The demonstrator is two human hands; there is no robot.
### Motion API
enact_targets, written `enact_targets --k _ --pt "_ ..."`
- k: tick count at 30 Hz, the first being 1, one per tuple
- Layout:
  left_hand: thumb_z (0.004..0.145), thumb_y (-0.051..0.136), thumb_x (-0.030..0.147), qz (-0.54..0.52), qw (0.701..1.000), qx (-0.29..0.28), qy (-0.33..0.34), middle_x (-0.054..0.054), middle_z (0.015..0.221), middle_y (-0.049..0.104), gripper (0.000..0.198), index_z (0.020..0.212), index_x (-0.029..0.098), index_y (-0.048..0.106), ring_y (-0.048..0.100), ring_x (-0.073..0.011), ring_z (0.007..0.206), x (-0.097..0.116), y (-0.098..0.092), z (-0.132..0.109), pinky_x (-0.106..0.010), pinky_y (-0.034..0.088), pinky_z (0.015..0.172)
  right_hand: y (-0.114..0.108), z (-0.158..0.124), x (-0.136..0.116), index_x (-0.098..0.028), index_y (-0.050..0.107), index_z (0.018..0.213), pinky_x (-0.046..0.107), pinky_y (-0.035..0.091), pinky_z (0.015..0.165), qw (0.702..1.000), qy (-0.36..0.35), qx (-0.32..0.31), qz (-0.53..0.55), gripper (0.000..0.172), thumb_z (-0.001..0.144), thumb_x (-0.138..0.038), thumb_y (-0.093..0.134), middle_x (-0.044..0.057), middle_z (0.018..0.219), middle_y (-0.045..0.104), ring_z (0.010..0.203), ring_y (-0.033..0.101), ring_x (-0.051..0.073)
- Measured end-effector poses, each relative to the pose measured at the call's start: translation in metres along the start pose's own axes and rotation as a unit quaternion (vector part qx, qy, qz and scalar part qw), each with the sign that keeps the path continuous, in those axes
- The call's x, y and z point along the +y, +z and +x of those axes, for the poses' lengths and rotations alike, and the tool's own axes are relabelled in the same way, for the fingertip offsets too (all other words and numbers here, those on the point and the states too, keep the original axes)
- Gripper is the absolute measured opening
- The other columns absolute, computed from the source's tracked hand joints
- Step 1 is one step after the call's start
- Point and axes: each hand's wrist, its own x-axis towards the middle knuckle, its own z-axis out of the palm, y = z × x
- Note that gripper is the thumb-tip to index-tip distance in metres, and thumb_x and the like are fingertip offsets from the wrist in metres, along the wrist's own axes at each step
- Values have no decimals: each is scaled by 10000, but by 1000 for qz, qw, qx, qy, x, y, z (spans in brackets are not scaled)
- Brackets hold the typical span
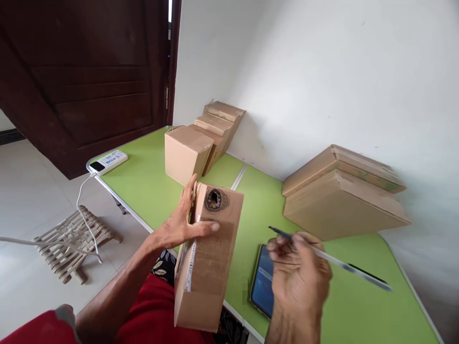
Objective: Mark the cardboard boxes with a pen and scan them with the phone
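Head view: left hand [179, 224] grips the box [208, 258], light, stiff cardboard, by its side; right hand [299, 277], beside it, pinches a pen [337, 262].

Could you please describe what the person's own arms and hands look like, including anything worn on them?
Both hands, the left hand and the right hand, are bare, with no gloves, rings or watch visible. The forearms are uncovered; a red short sleeve with a grey cuff shows at the left upper arm.

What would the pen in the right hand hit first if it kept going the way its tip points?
Probably the cardboard box held by the left hand. The pen in the right hand points its tip left and slightly up, toward the box's right side. Depth is unclear, so it might pass behind it.
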Motion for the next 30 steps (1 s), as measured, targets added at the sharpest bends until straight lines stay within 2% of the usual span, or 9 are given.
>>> enact_targets --k 1,3,6,9,13,18,24,30 --pt "751 849 552 -1 1000 -2 1 -175 1751 254 1322 1734 257 15 220 -441 1632 0 2 0 -660 219 1324 5 -8 -13 -247 570 830 279 448 500 996 -25 -9 87 356 738 -518 783 -49 608 618 529 622 181" --pt "744 855 544 3 1000 -7 6 -169 1758 228 1317 1733 263 32 233 -438 1622 1 5 -1 -653 225 1324 20 -25 -34 -223 684 862 283 497 530 979 -75 -46 181 258 772 -394 854 -4 688 716 601 690 190" --pt "732 860 515 14 1000 -7 18 -161 1745 215 1298 1729 267 67 254 -437 1599 7 10 -3 -638 247 1319 42 -46 -49 -213 766 919 298 542 578 972 -136 -72 175 146 861 -323 842 32 783 774 679 733 196" --pt "710 871 469 42 999 -2 24 -156 1671 300 1282 1724 295 106 290 -442 1553 14 16 -5 -658 256 1301 53 -55 -48 -202 786 944 284 534 563 973 -162 -62 154 125 881 -291 846 31 775 763 691 727 190" --pt "680 886 464 61 998 -1 36 -156 1601 355 1303 1723 299 122 287 -459 1525 18 24 -5 -680 236 1295 49 -53 -41 -196 800 999 265 510 537 974 -176 -64 129 133 905 -281 841 36 802 762 652 700 164" --pt "690 872 457 64 997 1 39 -157 1580 380 1288 1721 271 124 329 -437 1498 19 27 -4 -652 262 1297 43 -54 -40 -201 817 987 253 514 539 975 -189 -55 99 94 916 -259 837 24 831 764 556 631 109" --pt "693 866 451 75 997 -2 32 -191 1612 343 1297 1716 212 106 287 -426 1531 18 27 -3 -628 266 1299 40 -53 -40 -204 815 967 248 528 577 972 -202 -87 79 69 924 -258 825 26 816 744 665 681 136" --pt "704 879 475 72 997 6 35 -174 1619 339 1275 1713 247 132 264 -430 1560 15 27 -3 -623 231 1317 30 -52 -35 -193 780 881 244 472 455 976 -179 -98 80 119 909 -301 820 1 699 677 526 599 124"
